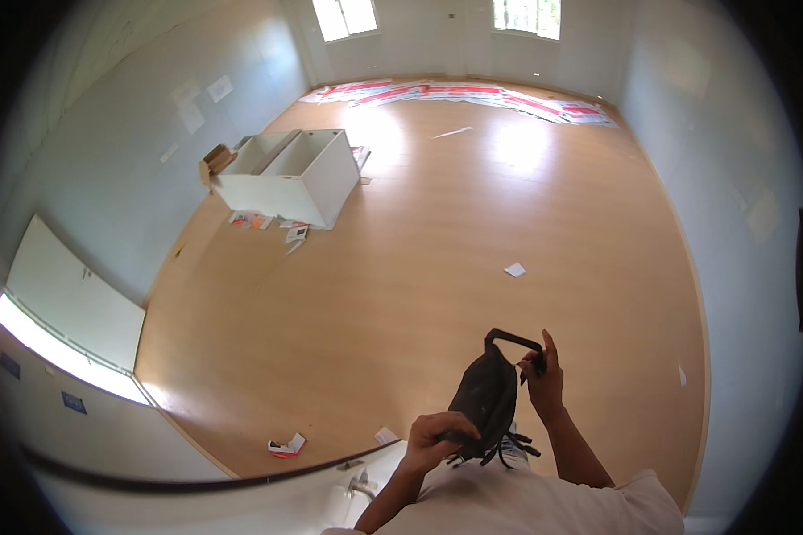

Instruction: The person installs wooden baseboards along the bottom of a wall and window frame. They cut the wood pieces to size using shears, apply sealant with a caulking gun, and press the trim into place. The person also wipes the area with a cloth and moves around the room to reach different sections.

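Observation:
A small black bag [486,394] with loose straps hangs in front of my body at the lower middle. My left hand [442,439] is closed on its lower left side. My right hand [544,379] pinches the bag's black strap [514,337] near the upper right, with its index finger pointing up. Several thin strap ends dangle below the bag. What lies inside the bag is hidden.
A white cabinet [326,183] lies on the wooden floor at left, with cardboard [216,162] beside it. Flattened packaging [464,92] lines the far wall. A white paper [515,269] lies ahead. An open door [76,294] stands at left; another white door edge is close below.

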### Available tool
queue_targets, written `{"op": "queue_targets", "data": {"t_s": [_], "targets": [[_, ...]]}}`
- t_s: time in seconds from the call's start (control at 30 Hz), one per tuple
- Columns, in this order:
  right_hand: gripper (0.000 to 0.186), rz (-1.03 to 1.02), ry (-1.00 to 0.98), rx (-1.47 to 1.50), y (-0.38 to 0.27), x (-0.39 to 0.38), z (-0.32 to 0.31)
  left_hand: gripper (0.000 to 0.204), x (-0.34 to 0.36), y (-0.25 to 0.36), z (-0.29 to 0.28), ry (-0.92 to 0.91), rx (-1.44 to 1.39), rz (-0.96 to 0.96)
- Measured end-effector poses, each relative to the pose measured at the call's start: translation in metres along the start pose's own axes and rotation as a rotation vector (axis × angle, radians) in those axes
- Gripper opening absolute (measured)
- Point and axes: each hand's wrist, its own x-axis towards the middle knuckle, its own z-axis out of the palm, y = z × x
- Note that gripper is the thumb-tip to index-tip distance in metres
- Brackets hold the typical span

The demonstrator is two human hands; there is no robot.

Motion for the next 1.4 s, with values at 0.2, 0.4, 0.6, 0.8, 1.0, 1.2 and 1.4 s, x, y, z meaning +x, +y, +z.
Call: {"op": "queue_targets", "data": {"t_s": [0.2,0.4,0.6,0.8,1.0,1.2,1.4], "targets": [[0.068,-0.155,-0.375,0.108,0.005,0.13,0.071,0.034,0.05,-0.04,-0.087,0.542,-0.284,0.324],[0.067,-0.027,-0.76,0.308,-0.037,0.251,0.131,0.028,0.119,-0.05,-0.126,1.297,-0.041,0.282],[0.061,0.129,-0.936,0.602,-0.081,0.365,0.204,0.028,0.148,-0.055,-0.19,1.682,-0.128,0.346],[0.038,-0.438,-1.122,0.242,-0.083,0.402,0.333,0.04,0.206,-0.049,-0.281,1.476,-0.168,0.187],[0.041,-0.516,-1.32,0.042,-0.074,0.398,0.458,0.059,0.27,-0.056,-0.398,1.312,-0.096,-0.084],[0.064,-0.448,-1.439,0.097,-0.128,0.429,0.576,0.071,0.301,0.019,-0.53,1.214,0.005,-0.295],[0.086,-0.392,-1.536,-0.029,-0.158,0.477,0.693,0.062,0.344,0.065,-0.653,1.386,-0.329,-0.318]]}}
